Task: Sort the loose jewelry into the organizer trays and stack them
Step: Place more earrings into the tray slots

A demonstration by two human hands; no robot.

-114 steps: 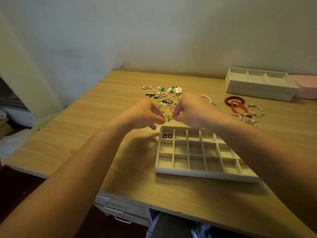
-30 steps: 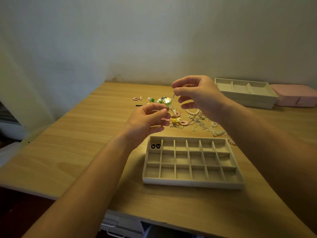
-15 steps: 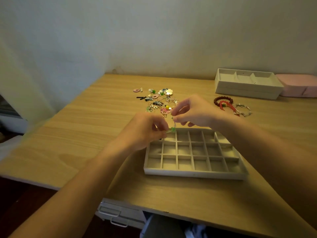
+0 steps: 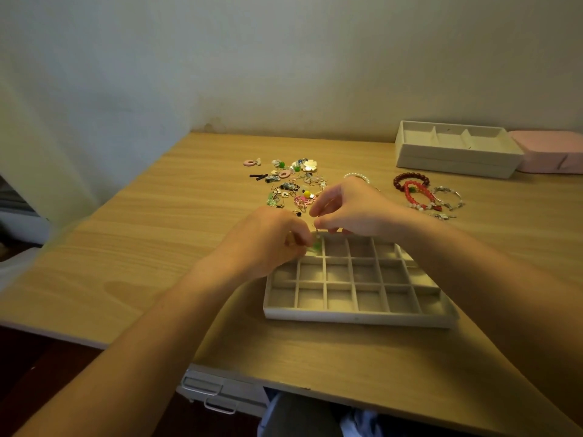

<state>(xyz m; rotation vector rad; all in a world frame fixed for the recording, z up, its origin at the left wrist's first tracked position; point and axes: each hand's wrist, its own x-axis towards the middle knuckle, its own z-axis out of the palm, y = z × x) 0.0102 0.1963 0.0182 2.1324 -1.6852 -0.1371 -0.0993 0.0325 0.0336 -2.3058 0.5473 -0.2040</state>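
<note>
Wooden table (image 4: 157, 247), early stage: left hand (image 4: 271, 238) and right hand (image 4: 350, 209) grips both pinch a green earring (image 4: 316, 246) over the near-empty grid tray (image 4: 356, 318); earring pile (image 4: 293, 187) beyond and bracelets (image 4: 419, 190) to the right are unsorted.

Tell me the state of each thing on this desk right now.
Grid tray, open, visible cells empty.
Green earring, held over that tray's far-left corner.
Left hand, pinching its green end.
Right hand, pinching its hook.
Deep tray, open, by the wall.
Pink box, appears shut.
Earring pile, loose on the desk.
Bracelets, loose on the desk.
</note>
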